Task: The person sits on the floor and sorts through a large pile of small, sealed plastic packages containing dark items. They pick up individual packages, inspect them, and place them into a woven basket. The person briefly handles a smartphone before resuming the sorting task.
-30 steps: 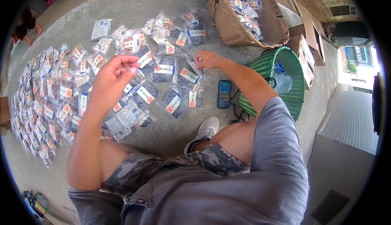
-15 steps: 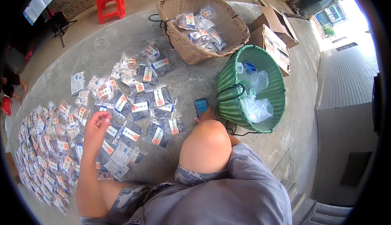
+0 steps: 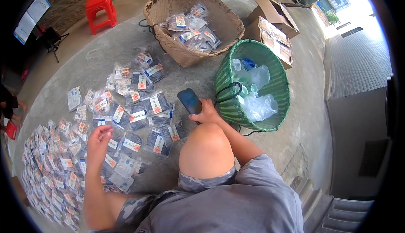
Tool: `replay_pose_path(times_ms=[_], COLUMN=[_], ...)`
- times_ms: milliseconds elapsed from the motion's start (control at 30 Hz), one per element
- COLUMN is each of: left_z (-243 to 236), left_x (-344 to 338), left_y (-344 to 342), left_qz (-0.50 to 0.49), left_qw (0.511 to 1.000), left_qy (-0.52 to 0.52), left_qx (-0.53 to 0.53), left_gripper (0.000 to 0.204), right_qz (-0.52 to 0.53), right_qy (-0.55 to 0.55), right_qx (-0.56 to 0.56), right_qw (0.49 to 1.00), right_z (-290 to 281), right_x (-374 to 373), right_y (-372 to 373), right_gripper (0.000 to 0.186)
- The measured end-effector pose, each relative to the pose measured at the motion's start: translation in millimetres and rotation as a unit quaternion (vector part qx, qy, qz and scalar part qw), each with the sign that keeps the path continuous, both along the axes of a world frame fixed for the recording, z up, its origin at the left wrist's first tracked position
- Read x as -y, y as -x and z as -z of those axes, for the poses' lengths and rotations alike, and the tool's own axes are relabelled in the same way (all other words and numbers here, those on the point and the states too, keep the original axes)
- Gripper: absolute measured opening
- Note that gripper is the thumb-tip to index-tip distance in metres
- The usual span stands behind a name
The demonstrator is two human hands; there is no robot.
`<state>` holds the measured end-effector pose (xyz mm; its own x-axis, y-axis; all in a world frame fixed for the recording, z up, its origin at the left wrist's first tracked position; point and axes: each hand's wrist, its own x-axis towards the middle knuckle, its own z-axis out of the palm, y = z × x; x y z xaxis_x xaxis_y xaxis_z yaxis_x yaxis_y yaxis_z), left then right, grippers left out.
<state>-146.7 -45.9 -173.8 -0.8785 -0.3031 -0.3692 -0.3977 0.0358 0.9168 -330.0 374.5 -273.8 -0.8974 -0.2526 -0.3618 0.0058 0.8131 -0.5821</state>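
My right hand [image 3: 205, 111] grips the lower edge of a dark smartphone [image 3: 190, 102] beyond my knee, beside the green basket. Its screen looks mostly dark. My left hand [image 3: 99, 139] hovers over the packets with fingers curled in toward the thumb, and no object shows in it. Below and around it lie clear plastic packets with dark contents [image 3: 131, 143] and white labels. Farther left spreads a large heap of packets with reddish-brown contents [image 3: 55, 165].
A tan woven basket [image 3: 190, 60] holding several packets stands at the back. The green woven basket [image 3: 223, 79] contains clear plastic bags and a blue item. Cardboard boxes [image 3: 274, 43] sit behind it. A red stool [image 3: 100, 11] and a tripod [image 3: 55, 47] stand back left; another person's feet show far left.
My right hand has come into fuller view beyond my knee, with the phone now larger and its screen darker. My left hand has shifted slightly down. The whole view has moved a little.
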Motion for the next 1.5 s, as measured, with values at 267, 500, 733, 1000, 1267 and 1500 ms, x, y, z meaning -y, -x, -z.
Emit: replay_pose_path(times_ms=[267, 500, 733, 1000, 1267, 1500], left_z=[-2, -30, -26, -8, -15, -5], left_x=[10, 5, 10, 6, 16, 11], left_y=[-5, -15, -17, -8, -36, -27], left_qz=[-0.008, -0.012, -0.020, 0.010, -0.023, -0.020], left_qw=[1.000, 0.999, 0.999, 1.000, 0.998, 0.998], left_qy=[-0.019, -0.044, -0.023, -0.012, 0.013, -0.001], left_qx=[-0.009, -0.022, -0.010, 0.022, 0.050, 0.059], left_gripper=[0.023, 0.025, 0.025, 0.024, 0.025, 0.023], right_qz=[0.169, 0.181, 0.101, 0.001, 0.163, 0.225], right_qy=[-0.139, -0.206, 0.146, -0.013, -0.109, -0.019], right_qx=[-0.293, -0.080, -0.065, 0.118, -0.122, 0.094], right_qw=[0.931, 0.958, 0.982, 0.993, 0.973, 0.970], right_z=[-187, -185, -241, 18, 161, 125], right_x=[-143, -208, -73, 13, 49, 26], right_y=[76, 66, 45, 75, 80, 99], right_gripper=[0.098, 0.092, 0.091, 0.078, 0.091, 0.092])
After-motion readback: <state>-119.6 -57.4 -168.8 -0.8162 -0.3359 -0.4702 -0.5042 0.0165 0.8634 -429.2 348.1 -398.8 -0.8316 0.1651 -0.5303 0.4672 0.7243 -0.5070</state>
